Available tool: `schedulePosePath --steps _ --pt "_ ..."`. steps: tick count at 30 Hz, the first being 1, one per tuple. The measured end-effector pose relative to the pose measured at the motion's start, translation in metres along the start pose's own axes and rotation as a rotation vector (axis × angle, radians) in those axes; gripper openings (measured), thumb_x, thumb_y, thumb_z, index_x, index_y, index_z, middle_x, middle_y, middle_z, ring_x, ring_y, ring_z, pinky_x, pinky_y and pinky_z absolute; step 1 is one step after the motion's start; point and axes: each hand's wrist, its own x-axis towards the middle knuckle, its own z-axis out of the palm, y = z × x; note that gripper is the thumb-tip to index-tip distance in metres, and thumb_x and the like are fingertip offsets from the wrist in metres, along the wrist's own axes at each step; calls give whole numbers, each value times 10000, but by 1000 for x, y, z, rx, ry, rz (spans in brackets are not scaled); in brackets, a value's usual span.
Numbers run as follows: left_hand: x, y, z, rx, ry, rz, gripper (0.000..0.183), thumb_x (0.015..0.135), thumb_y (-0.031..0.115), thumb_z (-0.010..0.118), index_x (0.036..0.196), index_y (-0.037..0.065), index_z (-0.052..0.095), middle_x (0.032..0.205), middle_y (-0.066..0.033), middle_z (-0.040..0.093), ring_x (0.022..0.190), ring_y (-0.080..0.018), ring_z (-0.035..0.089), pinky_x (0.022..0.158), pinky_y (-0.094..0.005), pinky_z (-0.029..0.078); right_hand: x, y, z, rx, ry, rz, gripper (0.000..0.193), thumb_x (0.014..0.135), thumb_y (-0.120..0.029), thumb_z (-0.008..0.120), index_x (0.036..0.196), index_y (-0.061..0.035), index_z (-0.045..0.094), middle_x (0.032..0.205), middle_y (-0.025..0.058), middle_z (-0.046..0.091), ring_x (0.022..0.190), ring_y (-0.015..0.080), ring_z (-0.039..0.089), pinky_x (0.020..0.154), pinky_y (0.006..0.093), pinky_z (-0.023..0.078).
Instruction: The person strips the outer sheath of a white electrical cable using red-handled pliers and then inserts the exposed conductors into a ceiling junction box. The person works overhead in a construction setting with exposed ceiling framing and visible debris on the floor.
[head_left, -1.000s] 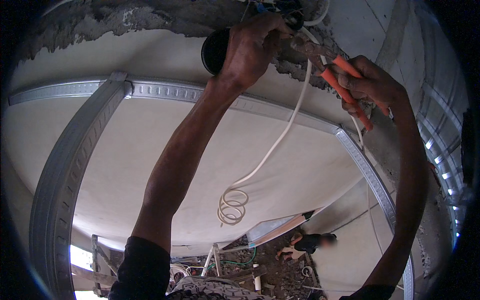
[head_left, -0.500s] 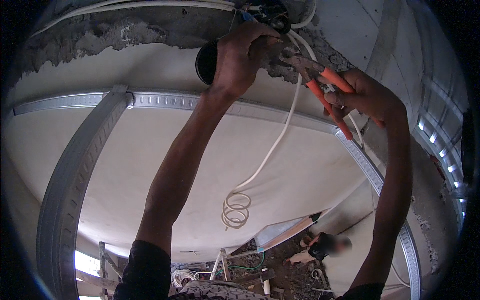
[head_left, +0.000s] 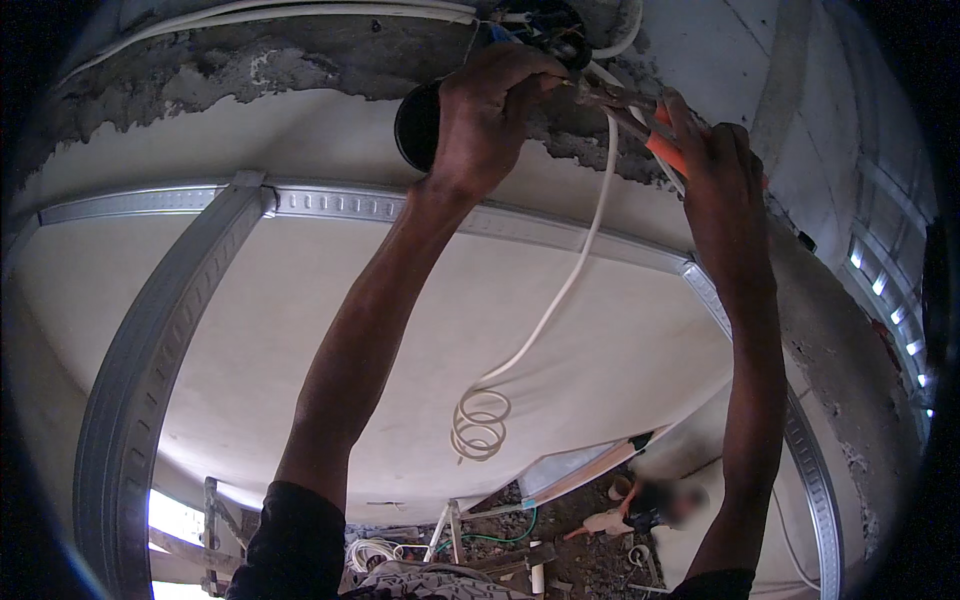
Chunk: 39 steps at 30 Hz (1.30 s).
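High up at the wall, my left hand (head_left: 487, 112) is closed in a pinch on electrical wire; only a small tip shows at the fingers. Just above it is a dark round box (head_left: 555, 30) with several wires, one of them blue. My right hand (head_left: 722, 175) is wrapped round the orange handles of a pair of pliers (head_left: 620, 103). Its metal jaws meet the wire tip by my left fingertips and look closed. A black round fitting (head_left: 417, 127) sits behind my left wrist. The white cable (head_left: 570, 285) hangs below the pliers and ends in a loose coil.
A metal channel (head_left: 340, 203) runs across the pale wall, and a wide metal stud (head_left: 150, 370) bends down at left. White conduits (head_left: 270, 14) run along the top. Far below are a ladder (head_left: 445, 530), a cable coil (head_left: 370, 553), rubble and another person (head_left: 650, 505).
My right hand has turned and moved up and left, and the pliers' spread handles have come together. The jaws have reached my left fingertips. My left hand has hardly moved.
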Motion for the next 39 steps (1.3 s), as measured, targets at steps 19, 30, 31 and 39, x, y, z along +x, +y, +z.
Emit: schedulePosePath --steps 19,30,31,39 --pt "2 -1 0 59 -19 50 126 874 -18 680 981 49 683 882 -96 678 801 -231 671 711 -341 559 13 25 25 -182 204 -229 718 795 -72 682 1461 -184 437 963 85 537 899 289 574 791 439 509" --pt "1 0 2 60 -4 26 170 843 -92 646 945 44 654 920 -128 689 857 -278 699 735 -375 569 38 33 -3 575 -360 -48 324 924 -225 697 1206 -72 656 716 134 651 614 218 639 594 340 520" --pt "1 0 1 61 -8 32 180 840 -101 640 946 45 651 920 -130 689 857 -283 701 734 -379 570 43 32 -9 611 -446 -41 325 929 -284 702 1196 -102 667 676 109 649 578 207 632 564 344 523" --pt "1 -3 1 37 9 20 179 838 -112 632 928 41 645 895 -127 693 841 -269 709 710 -376 575 48 19 -16 1138 -761 269 286 916 -262 708 946 14 639 573 57 576 441 134 541 465 305 451"
